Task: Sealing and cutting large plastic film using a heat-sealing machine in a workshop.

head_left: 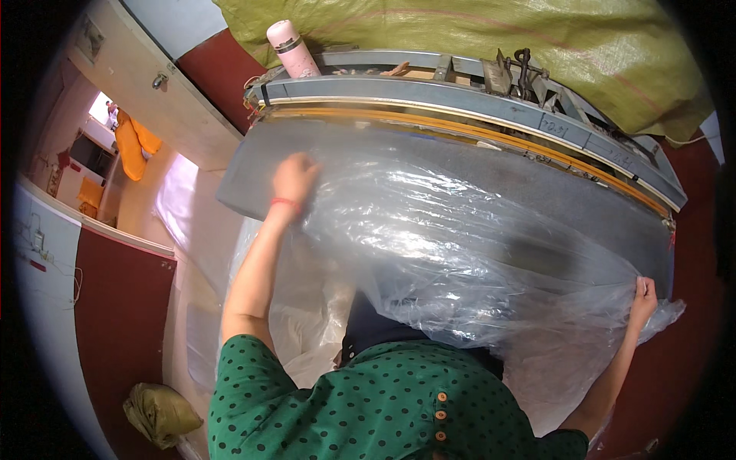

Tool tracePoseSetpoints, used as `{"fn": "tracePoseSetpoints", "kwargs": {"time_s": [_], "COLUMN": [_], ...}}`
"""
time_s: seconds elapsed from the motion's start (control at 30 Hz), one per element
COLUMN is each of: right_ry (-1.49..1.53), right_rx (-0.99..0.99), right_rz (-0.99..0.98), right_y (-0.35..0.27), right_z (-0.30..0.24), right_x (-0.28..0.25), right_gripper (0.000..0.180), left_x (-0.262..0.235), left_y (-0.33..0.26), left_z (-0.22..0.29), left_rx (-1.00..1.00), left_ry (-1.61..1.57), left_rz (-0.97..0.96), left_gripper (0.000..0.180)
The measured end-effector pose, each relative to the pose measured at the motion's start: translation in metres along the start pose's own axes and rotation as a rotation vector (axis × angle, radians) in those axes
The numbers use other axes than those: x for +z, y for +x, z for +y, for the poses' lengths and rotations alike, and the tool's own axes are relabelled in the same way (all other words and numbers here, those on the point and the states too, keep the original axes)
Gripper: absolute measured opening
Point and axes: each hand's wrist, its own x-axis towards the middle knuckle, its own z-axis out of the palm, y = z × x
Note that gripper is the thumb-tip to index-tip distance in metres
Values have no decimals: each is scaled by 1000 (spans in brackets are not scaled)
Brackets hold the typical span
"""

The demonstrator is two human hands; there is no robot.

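A wide sheet of clear plastic film spreads in wrinkles over a long grey padded bench top and hangs down its near side. Toward the bench's left end, my left hand is closed with fingers curled at the film's upper left part; motion blurs the fingertips. My right hand pinches the film's edge near the bench's right end, pulling creases toward it. A loose bunch of film sticks out past that hand.
Behind the bench top runs a metal frame with an orange strip and a clamp. A pink bottle stands at its left end. Beyond lies a green woven tarp. A door and a stuffed sack are at the left.
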Motion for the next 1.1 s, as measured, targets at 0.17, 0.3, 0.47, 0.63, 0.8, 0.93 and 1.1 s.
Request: {"fn": "tracePoseSetpoints", "kwargs": {"time_s": [0.17,0.3,0.47,0.63,0.8,0.93,1.1], "right_ry": [-11,-11,5,-2,-20,-26,-31], "right_rx": [-16,3,-10,-14,-15,-5,0], "right_rz": [1,6,22,14,18,25,19], "right_y": [0,-1,-1,-2,-1,-2,-1], "right_z": [1,-4,-7,-7,-4,-7,-3], "right_x": [1,-1,0,0,0,-1,0], "right_gripper": [21,21,21,21,22,22,22], "left_x": [-5,-20,-15,-7,2,12,24], "left_y": [-5,-8,-14,-10,10,23,26], "left_z": [5,15,-5,0,1,7,3], "left_rx": [28,148,19,-63,-30,-98,-45], "left_ry": [-181,-457,58,-173,-222,-199,63], "left_rz": [118,288,-7,54,169,138,238], "left_gripper": [16,16,25,17,21,21,14]}}
